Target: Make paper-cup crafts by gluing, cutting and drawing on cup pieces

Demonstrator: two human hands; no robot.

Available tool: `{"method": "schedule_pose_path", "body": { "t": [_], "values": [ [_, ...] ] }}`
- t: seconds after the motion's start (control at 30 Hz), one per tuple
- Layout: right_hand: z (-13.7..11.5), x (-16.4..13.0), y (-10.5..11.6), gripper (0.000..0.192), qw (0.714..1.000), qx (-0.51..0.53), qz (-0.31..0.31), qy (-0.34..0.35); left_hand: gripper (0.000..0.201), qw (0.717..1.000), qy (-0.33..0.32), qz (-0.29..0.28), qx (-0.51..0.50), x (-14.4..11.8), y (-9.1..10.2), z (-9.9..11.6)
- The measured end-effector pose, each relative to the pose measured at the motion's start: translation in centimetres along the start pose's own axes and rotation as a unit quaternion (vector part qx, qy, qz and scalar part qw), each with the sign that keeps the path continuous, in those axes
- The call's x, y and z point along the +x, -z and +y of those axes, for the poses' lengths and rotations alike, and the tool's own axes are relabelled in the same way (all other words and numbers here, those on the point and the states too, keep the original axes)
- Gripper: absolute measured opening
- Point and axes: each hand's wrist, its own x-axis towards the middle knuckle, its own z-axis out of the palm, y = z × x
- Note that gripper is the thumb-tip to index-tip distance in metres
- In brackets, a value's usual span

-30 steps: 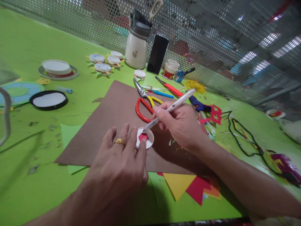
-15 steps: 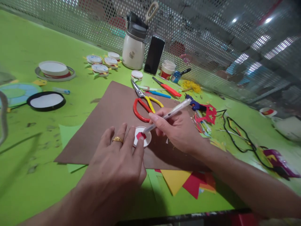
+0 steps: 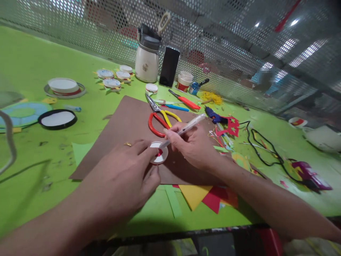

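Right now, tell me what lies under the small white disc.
The small white round disc rests on the brown cardboard sheet, which lies on the green table. The left hand's fingers cover the disc's left edge.

- Green table fills the foreground.
- Perforated metal screen stands along its far edge.
- Bright ceiling lights glow behind the screen.

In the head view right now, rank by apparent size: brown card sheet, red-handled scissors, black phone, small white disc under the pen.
1. Brown card sheet, by far the largest.
2. Red-handled scissors.
3. Black phone; it stands farther back, so its rank against the scissors is unsure.
4. Small white disc.
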Motion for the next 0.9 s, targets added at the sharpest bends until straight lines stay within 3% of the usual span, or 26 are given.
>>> {"method": "schedule_pose_path", "body": {
  "t": [0.17, 0.3, 0.43, 0.7, 0.9],
  "values": [
    [0.4, -0.1, -0.2, 0.026, 0.999, 0.04, 0.004, -0.021, 0.028, 0.995, -0.074, -0.06, -0.028, 1.2, 0.3, -2.6],
    [0.3, 0.0, -0.1, 0.028, 0.999, 0.038, 0.005, -0.014, 0.032, 0.986, -0.161, -0.042, -0.032, 1.9, -0.3, -4.5],
    [0.2, 0.0, -0.1, 0.027, 1.0, 0.026, 0.009, -0.004, 0.032, 0.977, -0.206, -0.025, -0.041, 2.2, -0.4, -5.4],
    [0.0, -0.7, 0.0, 0.028, 0.999, 0.025, 0.023, -0.013, 0.033, 0.968, -0.229, -0.047, -0.09, 2.2, 0.1, -6.1],
    [-1.8, -2.4, -0.1, 0.02, 0.997, 0.012, 0.069, 0.042, 0.038, 0.969, -0.215, -0.055, -0.104, 2.0, 0.0, -6.5]
  ]
}}
